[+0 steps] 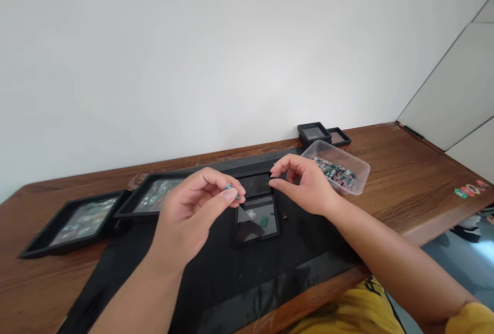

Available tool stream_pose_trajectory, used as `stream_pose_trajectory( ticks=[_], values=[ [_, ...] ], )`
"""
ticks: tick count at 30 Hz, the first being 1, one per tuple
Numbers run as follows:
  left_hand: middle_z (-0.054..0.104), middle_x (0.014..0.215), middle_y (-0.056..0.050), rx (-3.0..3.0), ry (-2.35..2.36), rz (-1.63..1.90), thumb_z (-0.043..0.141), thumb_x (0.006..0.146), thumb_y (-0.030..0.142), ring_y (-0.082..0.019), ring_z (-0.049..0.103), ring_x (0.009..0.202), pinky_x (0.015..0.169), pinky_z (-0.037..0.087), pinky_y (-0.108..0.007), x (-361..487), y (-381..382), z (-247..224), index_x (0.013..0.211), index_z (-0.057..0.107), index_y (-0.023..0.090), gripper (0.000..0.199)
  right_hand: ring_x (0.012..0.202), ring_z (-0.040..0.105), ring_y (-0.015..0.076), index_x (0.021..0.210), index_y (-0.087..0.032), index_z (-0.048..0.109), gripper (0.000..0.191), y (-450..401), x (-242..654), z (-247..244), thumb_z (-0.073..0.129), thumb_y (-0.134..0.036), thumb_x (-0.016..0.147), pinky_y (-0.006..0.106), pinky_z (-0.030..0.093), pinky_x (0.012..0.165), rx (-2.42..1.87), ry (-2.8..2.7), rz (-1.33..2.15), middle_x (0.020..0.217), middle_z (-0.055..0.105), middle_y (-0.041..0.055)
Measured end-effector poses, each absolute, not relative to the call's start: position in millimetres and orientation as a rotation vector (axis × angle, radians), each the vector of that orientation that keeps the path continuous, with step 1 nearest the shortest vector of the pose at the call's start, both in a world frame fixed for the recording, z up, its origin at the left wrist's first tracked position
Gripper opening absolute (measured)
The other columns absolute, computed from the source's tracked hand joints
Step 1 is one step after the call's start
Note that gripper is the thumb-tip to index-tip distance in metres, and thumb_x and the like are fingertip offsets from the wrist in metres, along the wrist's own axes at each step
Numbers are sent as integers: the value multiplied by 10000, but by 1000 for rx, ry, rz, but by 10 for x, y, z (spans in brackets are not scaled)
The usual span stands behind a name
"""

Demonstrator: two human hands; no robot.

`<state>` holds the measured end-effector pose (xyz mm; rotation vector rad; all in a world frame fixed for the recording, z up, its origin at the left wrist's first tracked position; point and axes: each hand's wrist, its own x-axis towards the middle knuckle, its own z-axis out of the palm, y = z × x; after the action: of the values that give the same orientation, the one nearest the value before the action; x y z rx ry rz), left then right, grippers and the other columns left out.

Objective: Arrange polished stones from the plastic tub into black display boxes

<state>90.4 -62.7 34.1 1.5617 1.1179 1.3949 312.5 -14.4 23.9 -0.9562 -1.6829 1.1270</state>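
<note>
Left hand (195, 204) pinches a small shiny gem (228, 188) between thumb and fingers, at about 10 o'clock from the open black case (250, 230); right hand (304, 182) sits at 2 o'clock, fingers curled, thumb and index nearly meeting, can't tell if anything's between them. Gem could drop onto the dark mat (216, 277) if that fingertip pinch loosens, and a rightward swing of the right hand could knock the plastic tub (362, 177), also at 2 o'clock, spilling its pieces (337, 173).
</note>
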Motion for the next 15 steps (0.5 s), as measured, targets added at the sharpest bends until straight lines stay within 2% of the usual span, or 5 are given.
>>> stream_pose_trajectory(
  ticks=[5,11,15],
  values=[
    [712,727,-20,1661,1149,1049,757,808,397,-157,637,595,570,562,-282,908,-640,395,694,657,242,217,599,513,111,899,-220,699,73,-213,3111,257,728,-170,855,263,421,624,-984,-1964,859,824,714,-14],
    [638,666,2,1755,1293,824,670,842,470,-153,602,608,576,519,-265,882,-616,373,742,648,231,260,621,540,116,905,-212,693,107,-189,3138,266,742,-129,859,269,431,662,-1030,-2055,756,847,732,-8],
    [661,698,1,1801,1389,675,639,863,528,-159,593,612,562,487,-265,834,-576,277,827,665,231,300,648,591,126,919,-212,683,136,-161,3181,302,747,-113,850,275,454,681,-1063,-2061,718,890,756,6]
  ],
)
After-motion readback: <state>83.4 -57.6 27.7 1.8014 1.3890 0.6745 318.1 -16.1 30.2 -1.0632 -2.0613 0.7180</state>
